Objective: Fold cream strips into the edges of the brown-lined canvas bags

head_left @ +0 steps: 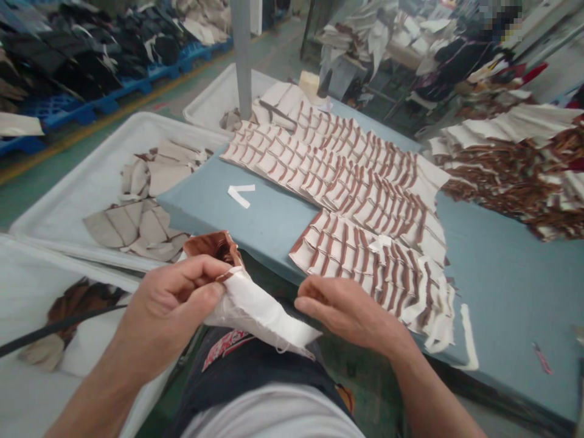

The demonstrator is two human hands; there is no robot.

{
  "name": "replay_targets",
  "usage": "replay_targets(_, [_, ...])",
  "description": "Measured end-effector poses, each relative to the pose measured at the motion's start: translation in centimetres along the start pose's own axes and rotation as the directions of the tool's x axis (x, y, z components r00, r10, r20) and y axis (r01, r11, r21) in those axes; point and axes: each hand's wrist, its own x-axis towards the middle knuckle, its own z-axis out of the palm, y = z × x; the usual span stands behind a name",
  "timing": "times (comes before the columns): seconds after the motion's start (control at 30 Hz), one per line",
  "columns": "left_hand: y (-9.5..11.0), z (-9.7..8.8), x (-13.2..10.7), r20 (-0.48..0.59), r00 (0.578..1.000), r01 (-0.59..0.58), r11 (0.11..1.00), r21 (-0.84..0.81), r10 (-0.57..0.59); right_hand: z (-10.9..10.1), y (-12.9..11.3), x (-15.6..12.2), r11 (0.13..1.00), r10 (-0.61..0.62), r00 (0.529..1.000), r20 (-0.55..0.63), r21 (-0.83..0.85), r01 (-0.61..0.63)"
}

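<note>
One cloth piece [262, 304], white with a brown flap [201, 244], reaches from the left hand toward the right just above the lap, its long axis running from the pinch to a pointed free end at about 4 o'clock, with 12 straight ahead. The left hand [176, 307] has it, thumb and forefinger pinching the edge near where white meets brown; the flap stands at 11 o'clock from that pinch. The right hand [349, 307] is nearer to the free end, its fingertips just beside the piece, at roughly 11 o'clock from the point. Those fingers are curled, the thumb close to them; nothing shows in their grasp, and whether they pinch anything I cannot tell. Past the hands, between 2 and 3 o'clock, a near row of layered pieces [356, 249] lies on the blue table [274, 222], with two white strips [241, 196] at 12. A white bin [68, 158] holding grey scraps sits between 10 and 11. Longer rows of pieces [337, 170] spread at 1 o'clock, a brown-and-white heap [511, 158] rises at 2, and farthest off, at 11, dark bundles [95, 55] lie on blue pallets [104, 104].
</note>
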Motion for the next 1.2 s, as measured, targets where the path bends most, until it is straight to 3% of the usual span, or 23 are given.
replay_targets(0.07, [0.8, 0.5, -0.1, 0.052, 0.998, -0.029, 0.996, 0.084, 0.025, -0.6, -0.4, 0.3, 0.993, -0.094, 0.964, -0.249, -0.086, 0.074])
replay_targets(0.1, [1.2, 0.7, 0.0, 0.081, 0.996, -0.052, 0.990, 0.134, 0.041, -0.7, -1.0, 0.7, 0.982, -0.190, 0.931, -0.312, -0.075, 0.175])
replay_targets(0.2, [2.5, 1.2, 0.2, 0.091, 0.986, -0.155, 0.957, 0.244, 0.137, -0.2, -3.4, 2.7, 0.835, -0.533, 0.775, -0.340, -0.060, 0.547])
replay_targets(0.27, [3.3, 1.5, 0.4, 0.085, 0.971, -0.237, 0.932, 0.273, 0.222, 0.4, -4.8, 4.3, 0.741, -0.659, 0.695, -0.287, -0.087, 0.666])
replay_targets(0.5, [3.7, 1.6, -0.2, 0.086, 0.920, -0.381, 0.823, 0.422, 0.383, 0.8, -5.2, 7.5, 0.697, -0.697, 0.715, 0.055, -0.185, 0.693])
replay_targets(0.63, [2.9, 1.6, -0.5, 0.029, 0.895, -0.406, 0.783, 0.472, 0.446, 0.4, -5.5, 7.6, 0.768, -0.587, 0.788, 0.184, -0.181, 0.614])
replay_targets(0.73, [2.5, 1.6, -0.5, 0.020, 0.913, -0.372, 0.809, 0.455, 0.408, 0.1, -6.3, 7.6, 0.810, -0.533, 0.814, 0.232, -0.139, 0.570])
replay_targets(0.83, [2.2, 1.4, -0.6, 0.035, 0.899, -0.409, 0.809, 0.421, 0.437, -0.4, -6.8, 7.6, 0.862, -0.493, 0.801, 0.340, 0.065, 0.502])
replay_targets(0.93, [1.4, 1.4, -1.0, 0.023, 0.846, -0.486, 0.755, 0.440, 0.532, -0.6, -6.5, 7.4, 0.900, -0.414, 0.791, 0.449, 0.332, 0.282])
replay_targets(1.07, [-0.8, 1.3, -1.4, 0.049, 0.779, -0.579, 0.686, 0.442, 0.626, 0.4, -5.1, 7.4, 0.826, -0.348, 0.826, 0.442, 0.562, 0.048])
replay_targets(1.2, [-2.1, 1.6, -1.0, 0.047, 0.733, -0.636, 0.658, 0.402, 0.679, 2.5, -3.2, 8.2, 0.701, -0.421, 0.788, 0.450, 0.713, -0.032])
